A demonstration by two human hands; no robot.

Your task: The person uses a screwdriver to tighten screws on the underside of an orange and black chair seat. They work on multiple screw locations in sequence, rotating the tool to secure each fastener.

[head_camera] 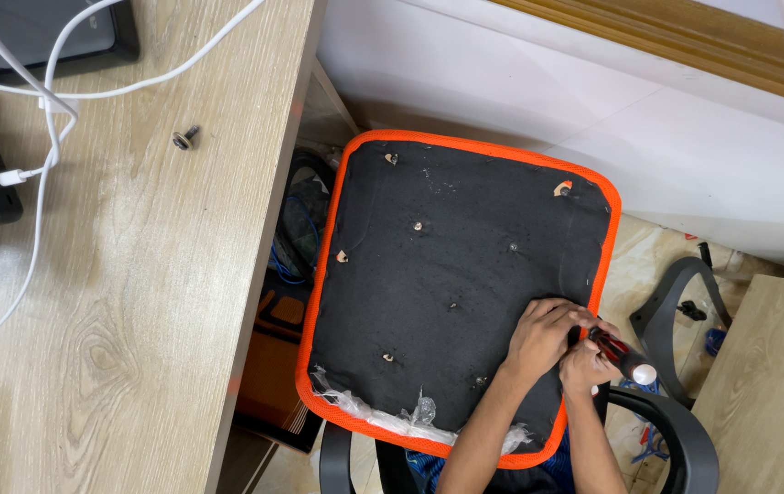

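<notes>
Head view: both hands (pixel 561 343) clasp screwdriver (pixel 619 355) at seat base (pixel 447 265) edge.

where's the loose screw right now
In the head view the loose screw lies on the wooden desk at upper left, right of the white cable and left of the upturned seat cushion.

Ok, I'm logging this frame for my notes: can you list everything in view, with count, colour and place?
Seat base: one, black with orange edging, centre, underside up.
Plastic wrap: clear scraps, seat's near edge.
Screwdriver: one, red and black handle, at the seat's right edge.
Desk: one, light wood, left.
Screw: one, dark, on the desk.
Cables: white, across the desk.
Armrest: one, black, on the floor at right.
Left hand: flat on the seat beside the tool.
Right hand: grip closed on the screwdriver.
</notes>
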